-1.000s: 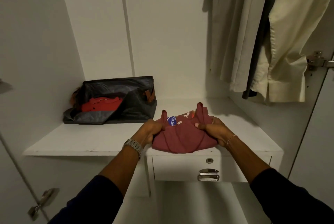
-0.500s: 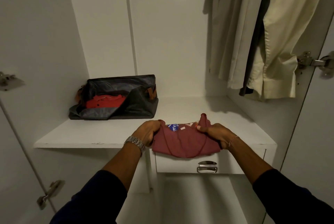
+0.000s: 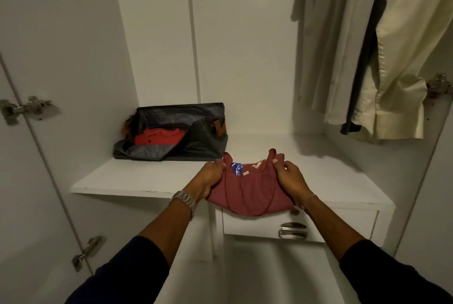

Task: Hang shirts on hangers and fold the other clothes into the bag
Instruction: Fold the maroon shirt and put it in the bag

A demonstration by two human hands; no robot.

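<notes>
we hold a folded maroon garment [image 3: 250, 191] at the front edge of the white shelf [image 3: 137, 178], its lower fold sagging over the edge and in front of the drawer [image 3: 343, 222] beneath. our left hand [image 3: 211, 176] grips the garment's left end with fingers curled round the cloth, and our right hand [image 3: 289, 176] pinches its right end the same way, so both hands are clamped on it, one at each side. a blue label [image 3: 237, 169] and a pale print show near the garment's top, between two raised bunches of cloth. a metal watch [image 3: 185, 199] sits on our left wrist and a thin bracelet [image 3: 307, 199] on our right; dark sleeves cover both forearms lower down. behind the garment and to its left, well back on the shelf, lies the dark bag [image 3: 196, 132], open, with a red garment [image 3: 159, 135] inside it. above the garment and to its right hang pale shirts [image 3: 402, 58], with a dark piece of clothing between them. below the garment, a metal pull [image 3: 293, 230] is set on the drawer front. far to the garment's left, metal hinges [image 3: 27, 107] are fixed on the wardrobe's side.
</notes>
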